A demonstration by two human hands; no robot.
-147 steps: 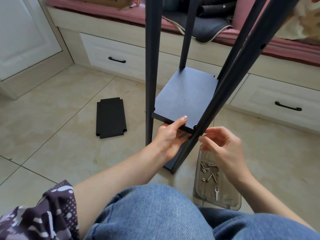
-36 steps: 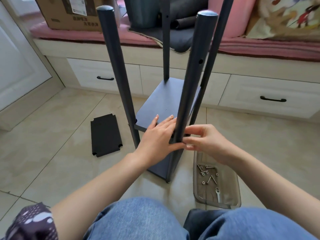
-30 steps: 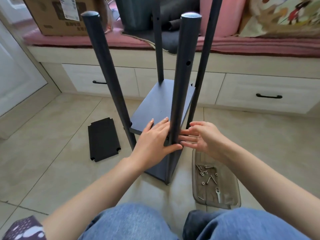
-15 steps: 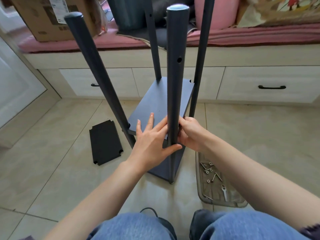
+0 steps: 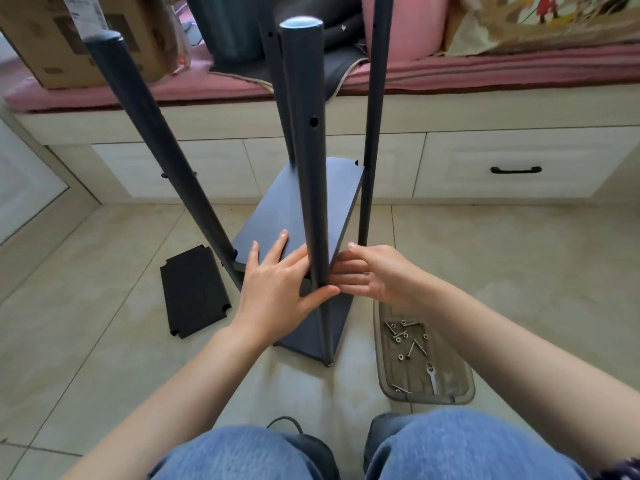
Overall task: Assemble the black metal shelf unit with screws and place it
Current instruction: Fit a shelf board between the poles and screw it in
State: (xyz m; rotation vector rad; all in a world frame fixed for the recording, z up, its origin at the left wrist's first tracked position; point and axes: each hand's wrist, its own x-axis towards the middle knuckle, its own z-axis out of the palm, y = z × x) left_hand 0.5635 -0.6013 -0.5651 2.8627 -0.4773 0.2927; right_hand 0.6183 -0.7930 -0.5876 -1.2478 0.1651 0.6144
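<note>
So the shelf unit (image 5: pixel 298 216) stands on the tile floor, roughly halfway I'd guess: four round matte black posts up, two flat panels on, one spare panel (image 5: pixel 194 289) lying flat just left. The left hand (image 5: pixel 277 289) lies flat and open on the panel, thumb against the near post (image 5: pixel 308 168). The right hand (image 5: pixel 367 271) has its fingers at the joint; can't tell if it's pinching a screw. Shiny bolts and a spanner sit in a clear plastic tray (image 5: pixel 460 393).

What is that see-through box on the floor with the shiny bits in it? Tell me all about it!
The clear tray is a shallow, smoky plastic-looking tub with rounded corners, lying flat on the tiled floor right of the shelf's near post. Inside lie loose silver screws and a small spanner. The right forearm passes over its far end; nothing visibly touches it.
</note>
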